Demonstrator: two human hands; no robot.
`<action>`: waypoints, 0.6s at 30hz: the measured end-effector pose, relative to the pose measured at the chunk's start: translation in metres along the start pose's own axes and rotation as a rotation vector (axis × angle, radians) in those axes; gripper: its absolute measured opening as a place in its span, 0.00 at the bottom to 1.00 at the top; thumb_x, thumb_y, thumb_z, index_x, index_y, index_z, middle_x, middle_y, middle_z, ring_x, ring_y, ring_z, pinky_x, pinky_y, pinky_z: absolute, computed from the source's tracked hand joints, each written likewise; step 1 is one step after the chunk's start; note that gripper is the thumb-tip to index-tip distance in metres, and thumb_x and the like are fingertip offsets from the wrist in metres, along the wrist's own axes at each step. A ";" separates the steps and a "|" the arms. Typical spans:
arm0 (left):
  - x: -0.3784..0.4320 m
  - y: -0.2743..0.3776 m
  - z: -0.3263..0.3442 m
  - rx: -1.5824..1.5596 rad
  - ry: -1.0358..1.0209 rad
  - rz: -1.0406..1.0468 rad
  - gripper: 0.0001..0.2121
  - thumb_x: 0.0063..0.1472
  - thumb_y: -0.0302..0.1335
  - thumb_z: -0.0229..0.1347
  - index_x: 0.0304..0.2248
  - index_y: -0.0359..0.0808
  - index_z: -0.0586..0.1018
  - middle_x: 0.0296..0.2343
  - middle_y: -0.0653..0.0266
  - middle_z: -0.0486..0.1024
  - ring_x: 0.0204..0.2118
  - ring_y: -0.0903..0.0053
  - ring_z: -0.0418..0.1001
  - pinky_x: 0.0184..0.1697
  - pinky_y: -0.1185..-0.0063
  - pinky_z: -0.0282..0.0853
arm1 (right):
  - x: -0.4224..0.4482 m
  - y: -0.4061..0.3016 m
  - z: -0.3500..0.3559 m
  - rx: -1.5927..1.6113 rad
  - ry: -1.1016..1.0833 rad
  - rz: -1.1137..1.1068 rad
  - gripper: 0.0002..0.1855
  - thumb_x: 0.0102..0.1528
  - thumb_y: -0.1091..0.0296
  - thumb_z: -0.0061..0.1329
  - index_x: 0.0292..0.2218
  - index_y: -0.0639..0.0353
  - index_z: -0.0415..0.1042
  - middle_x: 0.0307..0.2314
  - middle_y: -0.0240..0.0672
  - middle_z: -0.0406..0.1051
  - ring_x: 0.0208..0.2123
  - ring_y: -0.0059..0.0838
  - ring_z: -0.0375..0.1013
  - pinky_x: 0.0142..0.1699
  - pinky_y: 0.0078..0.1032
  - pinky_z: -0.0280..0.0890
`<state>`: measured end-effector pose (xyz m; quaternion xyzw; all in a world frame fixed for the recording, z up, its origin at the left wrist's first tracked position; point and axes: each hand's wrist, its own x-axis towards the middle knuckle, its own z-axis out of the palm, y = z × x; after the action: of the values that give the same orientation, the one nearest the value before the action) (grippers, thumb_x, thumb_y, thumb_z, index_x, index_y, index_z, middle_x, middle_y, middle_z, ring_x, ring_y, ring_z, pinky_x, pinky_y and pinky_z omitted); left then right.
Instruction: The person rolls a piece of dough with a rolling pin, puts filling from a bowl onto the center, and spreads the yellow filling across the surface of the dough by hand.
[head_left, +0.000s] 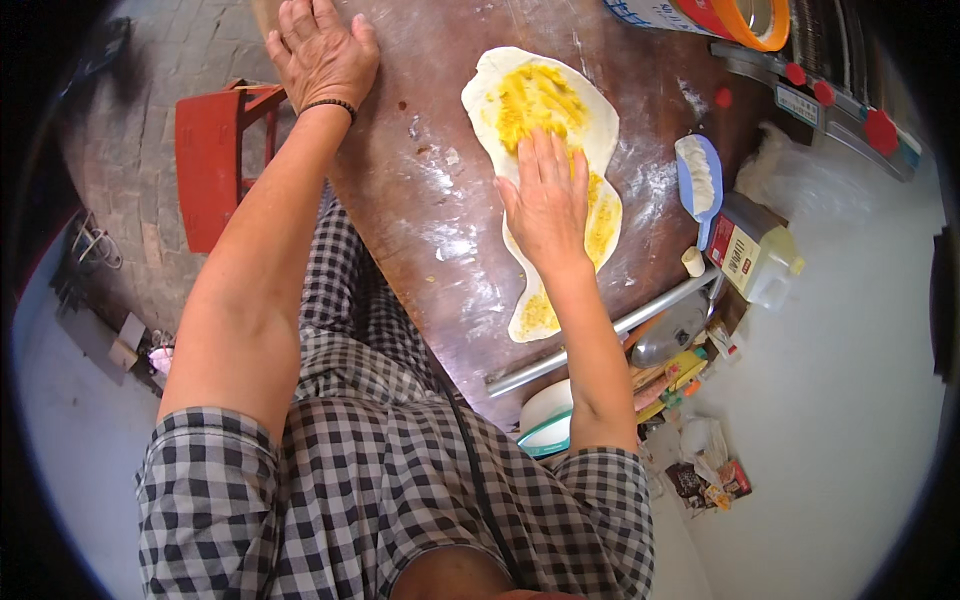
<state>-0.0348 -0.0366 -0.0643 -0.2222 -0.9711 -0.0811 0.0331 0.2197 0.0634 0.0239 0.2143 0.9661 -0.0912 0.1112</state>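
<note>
A long, uneven sheet of pale rolled dough (600, 112) lies on the brown tabletop (420, 217), which is dusted with flour in patches. A yellow, crumbly paste (544, 94) covers much of the dough, thickest at its far end and thinner towards the near tip. My right hand (549, 199) rests on the paste around the dough's middle, fingers extended and slightly apart, gripping nothing. Part of the dough is hidden beneath it. Away to the left, my left hand (326, 64) lies flat at the table's left edge with nothing in it; a dark beaded bracelet circles that wrist.
Right of the dough lie a blue scoop (711, 180) of flour, a plastic oil jug (757, 255) and a metal tube (600, 334). A bucket with an orange rim (776, 30) stands at the far right. A red stool (206, 172) stands left of the table.
</note>
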 end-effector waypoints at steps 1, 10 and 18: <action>0.001 0.002 -0.001 -0.004 -0.014 -0.005 0.29 0.56 0.37 0.48 0.54 0.29 0.60 0.56 0.51 0.53 0.61 0.59 0.45 0.63 0.65 0.36 | 0.013 -0.004 0.003 0.010 0.046 -0.016 0.34 0.49 0.53 0.53 0.51 0.64 0.62 0.53 0.41 0.59 0.56 0.40 0.56 0.60 0.44 0.45; 0.002 0.006 -0.002 0.012 0.000 -0.004 0.29 0.56 0.37 0.48 0.54 0.30 0.61 0.56 0.51 0.54 0.61 0.59 0.45 0.63 0.65 0.37 | 0.005 -0.004 0.018 -0.029 -0.027 -0.141 0.30 0.49 0.54 0.52 0.51 0.59 0.64 0.52 0.36 0.62 0.55 0.34 0.58 0.60 0.43 0.47; 0.001 0.006 -0.002 0.006 -0.004 0.009 0.30 0.56 0.37 0.48 0.54 0.30 0.59 0.56 0.52 0.53 0.62 0.59 0.45 0.63 0.64 0.37 | 0.010 0.026 0.011 0.080 0.038 0.061 0.33 0.50 0.55 0.52 0.53 0.63 0.60 0.54 0.45 0.58 0.57 0.42 0.55 0.60 0.45 0.46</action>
<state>-0.0326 -0.0310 -0.0616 -0.2264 -0.9704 -0.0774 0.0321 0.2239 0.0881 0.0076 0.2497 0.9566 -0.1224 0.0870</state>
